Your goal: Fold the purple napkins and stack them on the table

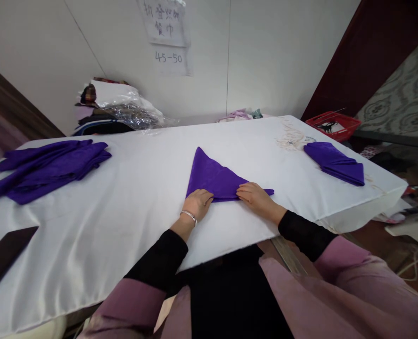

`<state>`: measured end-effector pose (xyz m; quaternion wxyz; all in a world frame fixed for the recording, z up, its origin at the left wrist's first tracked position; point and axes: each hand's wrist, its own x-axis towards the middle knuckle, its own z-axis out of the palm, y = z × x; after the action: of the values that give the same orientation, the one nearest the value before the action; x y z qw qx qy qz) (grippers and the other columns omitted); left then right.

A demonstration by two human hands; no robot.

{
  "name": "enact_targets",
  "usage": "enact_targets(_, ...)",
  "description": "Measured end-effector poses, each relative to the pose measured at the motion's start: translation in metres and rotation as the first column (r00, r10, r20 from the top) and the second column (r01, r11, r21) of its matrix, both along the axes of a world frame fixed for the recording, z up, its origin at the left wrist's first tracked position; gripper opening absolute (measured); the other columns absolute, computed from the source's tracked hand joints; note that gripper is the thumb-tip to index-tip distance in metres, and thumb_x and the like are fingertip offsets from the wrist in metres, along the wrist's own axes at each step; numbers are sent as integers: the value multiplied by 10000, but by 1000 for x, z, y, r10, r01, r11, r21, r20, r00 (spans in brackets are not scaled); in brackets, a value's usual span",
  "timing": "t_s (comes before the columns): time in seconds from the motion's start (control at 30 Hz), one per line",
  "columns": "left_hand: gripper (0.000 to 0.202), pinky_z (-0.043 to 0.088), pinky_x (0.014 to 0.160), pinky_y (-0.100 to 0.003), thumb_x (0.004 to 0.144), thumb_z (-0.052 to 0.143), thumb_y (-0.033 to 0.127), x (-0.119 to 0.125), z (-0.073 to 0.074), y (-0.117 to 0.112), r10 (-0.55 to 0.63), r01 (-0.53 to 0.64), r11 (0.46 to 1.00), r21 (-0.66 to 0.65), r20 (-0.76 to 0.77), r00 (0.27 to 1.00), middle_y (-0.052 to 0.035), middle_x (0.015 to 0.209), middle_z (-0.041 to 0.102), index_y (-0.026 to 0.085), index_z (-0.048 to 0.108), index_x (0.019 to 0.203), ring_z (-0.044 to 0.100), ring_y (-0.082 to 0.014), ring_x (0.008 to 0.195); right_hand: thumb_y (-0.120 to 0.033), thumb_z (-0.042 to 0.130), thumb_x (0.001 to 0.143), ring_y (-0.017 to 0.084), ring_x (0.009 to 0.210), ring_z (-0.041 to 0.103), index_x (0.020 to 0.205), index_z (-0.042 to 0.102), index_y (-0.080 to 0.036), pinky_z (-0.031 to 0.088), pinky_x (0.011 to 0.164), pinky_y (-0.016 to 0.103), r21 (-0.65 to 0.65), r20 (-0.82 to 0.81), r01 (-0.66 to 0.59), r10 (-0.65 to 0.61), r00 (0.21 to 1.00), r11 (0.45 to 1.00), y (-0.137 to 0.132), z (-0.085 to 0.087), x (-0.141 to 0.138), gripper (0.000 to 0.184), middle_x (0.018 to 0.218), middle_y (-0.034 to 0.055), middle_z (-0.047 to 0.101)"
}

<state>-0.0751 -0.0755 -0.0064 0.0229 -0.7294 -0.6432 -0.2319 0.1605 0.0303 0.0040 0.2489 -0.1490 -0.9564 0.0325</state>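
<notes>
A purple napkin (pixel 214 176) lies folded into a triangle on the white tablecloth (pixel 141 188), its point facing away from me. My left hand (pixel 199 202) rests flat on the napkin's near left corner, fingers stretched out. My right hand (pixel 254 194) presses flat on the near edge at the right, fingers together and extended. Neither hand grips anything. A bracelet sits on my left wrist.
A loose pile of purple napkins (pixel 46 167) lies at the far left. Folded purple napkins (pixel 336 162) are stacked at the far right. A dark phone (pixel 4 256) lies near the left edge. Bagged cloth (pixel 117 106) sits against the wall; a red basket (pixel 332 125) stands beyond the table.
</notes>
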Motion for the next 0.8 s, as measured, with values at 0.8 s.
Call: enact_targets(0.8,306,421,713,-302,868,454,117,6,8,-4,35,-65,989,-129,-220,975,-45,912,620,254,679,1022,514,-179,818,-151,374,955,224,951,486,1177,594,-146,373,785,352,176,236,67,-108,966,982,10,1,37,313,1059,111,607)
